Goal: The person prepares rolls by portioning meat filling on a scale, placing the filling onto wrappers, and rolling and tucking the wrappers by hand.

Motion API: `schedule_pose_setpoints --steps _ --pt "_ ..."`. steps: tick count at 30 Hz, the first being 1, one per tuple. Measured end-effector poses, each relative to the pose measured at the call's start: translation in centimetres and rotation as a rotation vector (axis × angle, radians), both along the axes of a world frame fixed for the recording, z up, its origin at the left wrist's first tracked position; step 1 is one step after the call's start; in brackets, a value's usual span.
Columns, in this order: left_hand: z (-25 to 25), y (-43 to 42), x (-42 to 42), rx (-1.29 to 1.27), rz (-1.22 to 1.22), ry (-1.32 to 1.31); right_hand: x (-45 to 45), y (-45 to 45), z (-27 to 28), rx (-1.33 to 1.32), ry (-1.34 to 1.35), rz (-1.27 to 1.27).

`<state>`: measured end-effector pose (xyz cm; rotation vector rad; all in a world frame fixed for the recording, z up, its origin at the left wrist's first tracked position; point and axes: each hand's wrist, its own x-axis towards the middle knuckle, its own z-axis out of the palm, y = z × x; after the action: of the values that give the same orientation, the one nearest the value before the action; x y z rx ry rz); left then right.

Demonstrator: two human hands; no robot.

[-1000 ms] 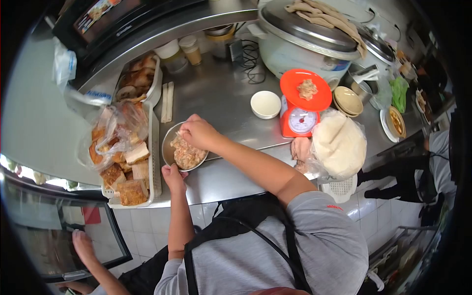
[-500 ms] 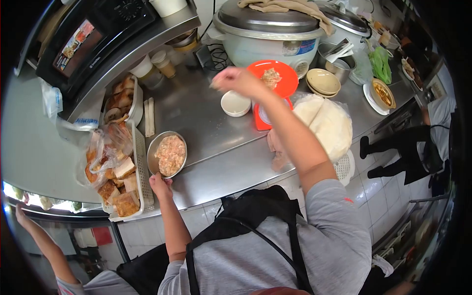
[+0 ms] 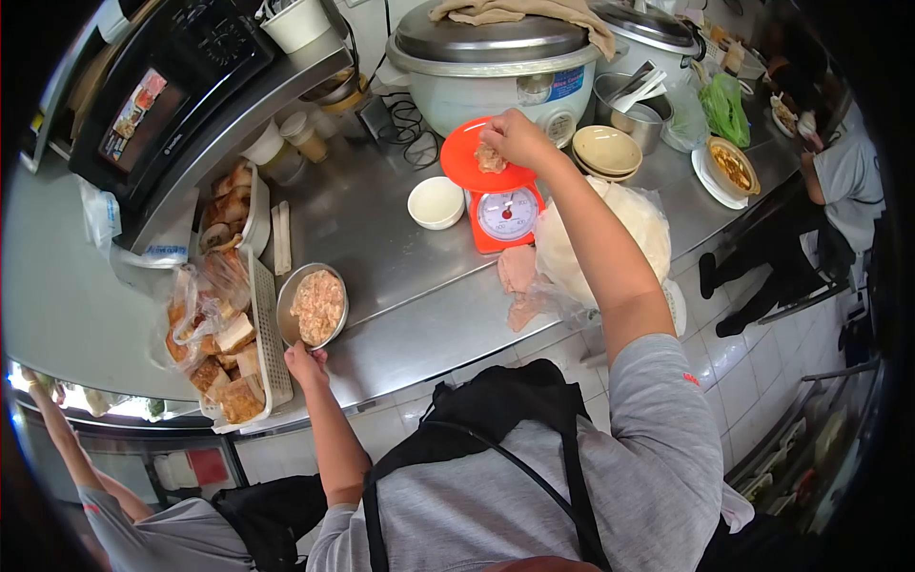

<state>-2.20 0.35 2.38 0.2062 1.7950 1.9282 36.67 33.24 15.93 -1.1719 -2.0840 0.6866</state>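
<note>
My left hand [image 3: 307,363] grips the near rim of a steel bowl [image 3: 285,319] that holds pinkish minced meat [image 3: 317,303]. Over a round orange-red plate [image 3: 460,160], my right hand [image 3: 519,141] has its fingers closed at a small clump of minced meat [image 3: 490,159]; the fingertips are partly hidden behind the hand. The plate rests on an orange-red dial scale [image 3: 507,215]. Just left of the scale stands a white bowl [image 3: 437,204]. Under my right forearm lies a pile of pale round wrappers [image 3: 569,250] in clear plastic.
A white basket [image 3: 272,338] of browned tofu-like blocks stands left of the steel bowl. Behind the scale is a large rice cooker [image 3: 496,86]. Stacked beige bowls [image 3: 607,151] sit right of the plate. A co-worker [image 3: 839,181] stands at right, another person [image 3: 181,529] at lower left.
My right hand has moved right and up from above the white bowl to the meat on the plate. My left hand still holds the steel bowl. The whole view has shifted slightly.
</note>
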Motion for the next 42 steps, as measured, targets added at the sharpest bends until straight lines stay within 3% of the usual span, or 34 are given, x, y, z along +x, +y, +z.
schedule_pose_setpoints --steps 4,10,13,19,25,28,33,38,42 --pt "0.3 0.0 0.4 -0.008 0.011 0.008 -0.3 -0.4 -1.0 0.267 0.117 -0.083" --pt "0.7 0.0 0.6 -0.007 0.002 0.013 -0.1 -0.6 1.1 -0.036 0.256 -0.148" --pt "0.5 0.0 0.4 -0.012 -0.017 0.014 0.0 0.0 1.1 0.105 0.279 -0.138" --pt "0.5 0.0 0.2 -0.026 -0.03 0.023 -0.1 0.6 1.0 -0.125 0.18 -0.038" --pt "0.1 -0.2 0.1 -0.045 -0.013 0.015 0.0 0.8 2.4 0.047 -0.287 -0.221" --pt "-0.7 -0.5 0.2 -0.04 0.009 -0.065 0.8 2.1 2.8 -0.036 -0.012 -0.131" --pt "-0.8 -1.6 2.8 0.087 -0.028 -0.286 5.0 -0.6 5.9 -0.43 0.815 0.052" --pt "-1.8 -1.6 6.5 -0.049 -0.394 -0.39 12.9 -4.0 5.7 -0.417 1.233 0.014" --pt "0.5 3.1 12.2 -0.192 -0.78 -0.017 19.2 -7.2 2.1 -0.438 1.374 -0.166"
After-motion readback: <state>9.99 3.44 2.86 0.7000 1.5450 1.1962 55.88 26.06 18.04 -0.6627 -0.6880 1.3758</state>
